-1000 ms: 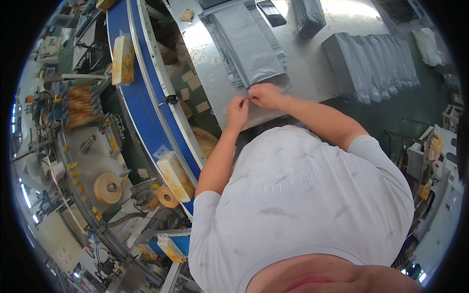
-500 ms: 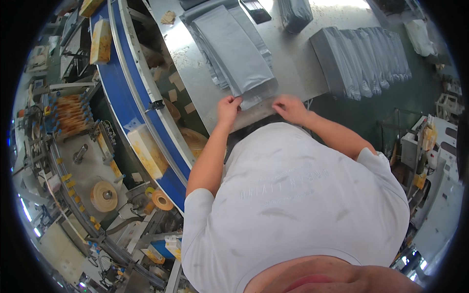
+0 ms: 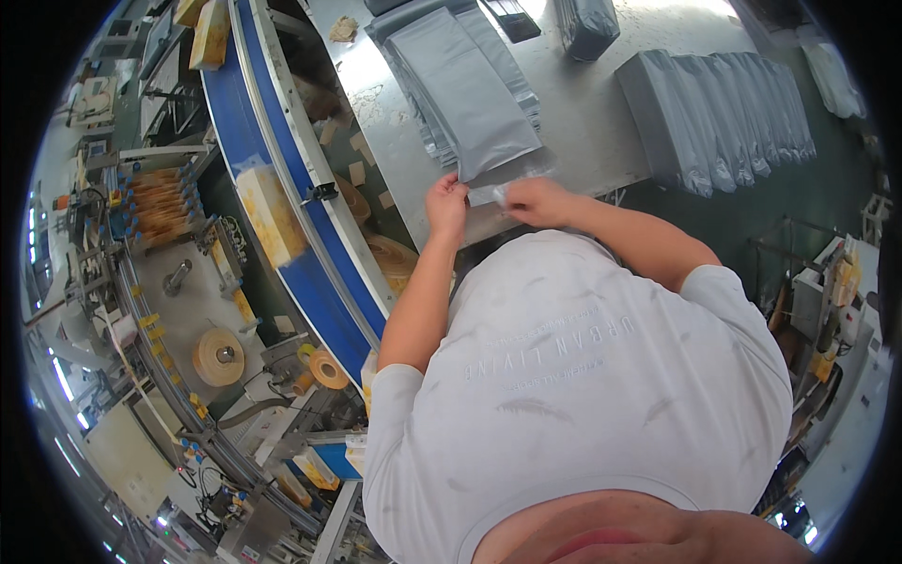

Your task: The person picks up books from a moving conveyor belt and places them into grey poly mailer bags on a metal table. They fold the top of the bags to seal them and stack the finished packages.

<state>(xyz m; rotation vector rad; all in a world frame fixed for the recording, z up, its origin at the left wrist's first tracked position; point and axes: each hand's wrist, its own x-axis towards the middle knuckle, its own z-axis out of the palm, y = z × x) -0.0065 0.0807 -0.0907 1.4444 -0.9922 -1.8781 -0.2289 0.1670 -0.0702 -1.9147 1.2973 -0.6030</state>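
Observation:
A flat grey plastic bag lies on top of a stack of similar bags on the metal table, its near end toward me. At this near end is a thin transparent plastic strip. My left hand is closed in a pinch at the bag's near left corner, thumb and finger together. My right hand is closed on the strip's crumpled edge, a short way right of the left hand. Its fingertips are partly hidden.
The metal table carries a long row of grey bag bundles at right, another bundle and a dark phone-like object at the back. To the left runs a blue conveyor belt bearing yellow-and-white packs.
My right hand has moved left and closed on the transparent strip. My left hand keeps its pinch at the corner. The packs on the belt have shifted position.

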